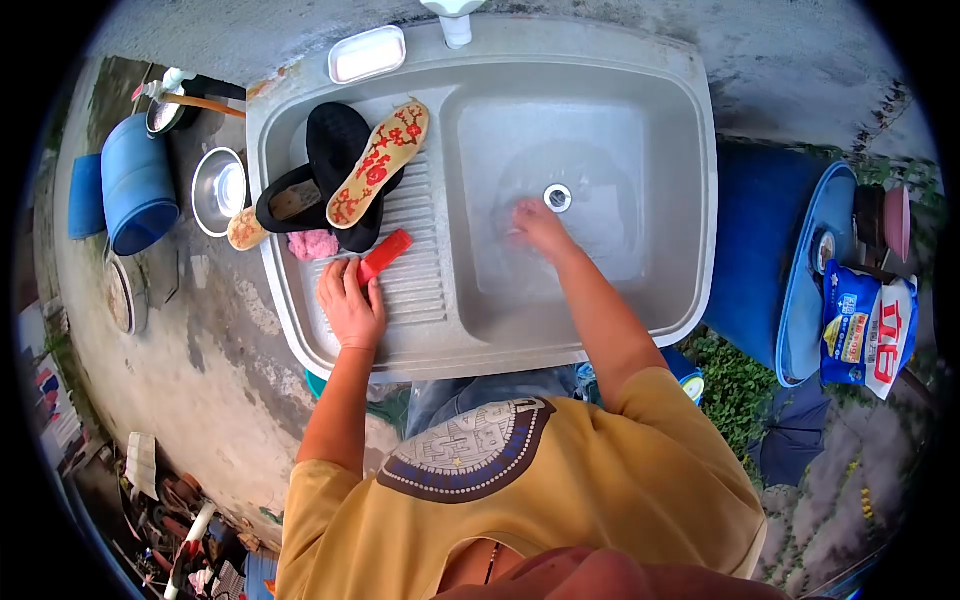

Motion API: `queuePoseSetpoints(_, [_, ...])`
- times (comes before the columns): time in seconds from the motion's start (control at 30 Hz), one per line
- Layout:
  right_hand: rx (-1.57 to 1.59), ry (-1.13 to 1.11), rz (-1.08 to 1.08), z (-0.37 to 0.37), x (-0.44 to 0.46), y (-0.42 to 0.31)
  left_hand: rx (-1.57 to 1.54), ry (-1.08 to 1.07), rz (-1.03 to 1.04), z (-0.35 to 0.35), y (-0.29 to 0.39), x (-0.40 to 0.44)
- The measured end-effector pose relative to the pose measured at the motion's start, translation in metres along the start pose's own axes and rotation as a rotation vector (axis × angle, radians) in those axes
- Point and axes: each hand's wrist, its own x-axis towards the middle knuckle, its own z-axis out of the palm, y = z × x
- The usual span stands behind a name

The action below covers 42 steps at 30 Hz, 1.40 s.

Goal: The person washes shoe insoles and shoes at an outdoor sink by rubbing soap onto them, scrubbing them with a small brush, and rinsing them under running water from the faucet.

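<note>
Head view: the left hand (350, 302) rests on the ribbed board (415, 310) of the sink (707, 190), thumb and fingers apparently closed about the near end of a red object (387, 256), which slants away ahead and to the right of that hand; the right hand (543, 230) is lowered into the basin (610, 130), just beside the drain (557, 198) and near-left of it, fingers bent and blurred; whether it grasps anything cannot be told; a pink cloth (313, 244) lies just beyond the left hand's fingers; further ahead lie the black shoes (336, 140), heaped, with a red-patterned insole (380, 165) across them; a white dish (367, 54) stands on the far rim, well beyond both hands. Assessment: good practice would have the left hand hold the red object firmly against the ribs, a wet surface likely being slippery; the right hand should work beside the drain without covering it; the heap ahead of the left hand looks loosely stacked, so movements there are best kept short and low.
</note>
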Motion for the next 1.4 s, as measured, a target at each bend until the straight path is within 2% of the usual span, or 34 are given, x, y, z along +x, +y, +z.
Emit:
queuePoseSetpoints(0.03, [0.349,0.102,0.039,0.0,-0.003,-0.015,0.002,-0.004,0.002,0.0,0.0,0.0])
queuePoseSetpoints(0.1, [0.027,0.367,-0.143,-0.029,0.064,0.045,0.004,-0.007,0.002,0.0,0.001,0.001])
queuePoseSetpoints(0.17, [-0.339,0.564,-0.18,-0.082,0.058,0.027,-0.009,-0.018,0.001,-0.002,0.002,0.003])
queuePoseSetpoints(0.27, [-0.538,0.241,-0.139,-0.108,0.031,-0.004,-0.009,-0.03,-0.004,-0.004,0.004,0.004])
queuePoseSetpoints(0.37, [-0.845,0.135,-0.272,-0.092,0.007,-0.018,0.019,-0.034,0.001,-0.002,0.003,0.003])
queuePoseSetpoints(0.47, [-0.819,0.116,-0.213,-0.089,0.01,-0.02,0.037,-0.032,0.008,-0.002,0.001,0.002])
queuePoseSetpoints(0.67, [-0.842,0.175,-0.24,-0.086,0.009,-0.022,0.02,-0.034,-0.002,-0.003,0.002,0.003])
queuePoseSetpoints(0.77, [-0.895,0.187,-0.318,-0.085,0.008,-0.012,0.03,-0.03,0.001,-0.003,0.002,0.003])
queuePoseSetpoints(0.87, [-0.824,0.158,-0.318,-0.088,0.004,-0.01,0.031,-0.028,-0.007,-0.005,0.005,0.003])
queuePoseSetpoints(0.97, [-0.675,0.317,-0.555,-0.103,0.021,0.022,0.032,-0.039,-0.008,-0.004,0.003,0.003])
queuePoseSetpoints(1.03, [-0.794,0.56,-0.499,-0.126,0.028,0.018,0.028,-0.032,-0.009,-0.004,0.002,0.004])
queuePoseSetpoints(1.13, [-0.796,0.881,-0.428,-0.131,0.061,0.012,0.022,-0.032,-0.021,-0.003,0.003,0.003])
queuePoseSetpoints(1.2, [-0.781,0.881,-0.464,-0.09,0.09,0.004,0.028,-0.034,-0.017,-0.003,0.003,0.003])
queuePoseSetpoints(1.27, [-0.768,0.543,-0.562,-0.04,0.089,-0.047,0.038,-0.039,-0.012,-0.002,0.001,0.003])
queuePoseSetpoints(1.33, [-0.865,0.324,-0.772,0.019,0.082,-0.056,0.034,-0.03,-0.01,-0.002,0.002,0.003])
queuePoseSetpoints(1.4, [-0.765,0.203,-0.897,0.054,0.038,-0.044,0.027,-0.027,-0.001,-0.002,0.003,0.004])
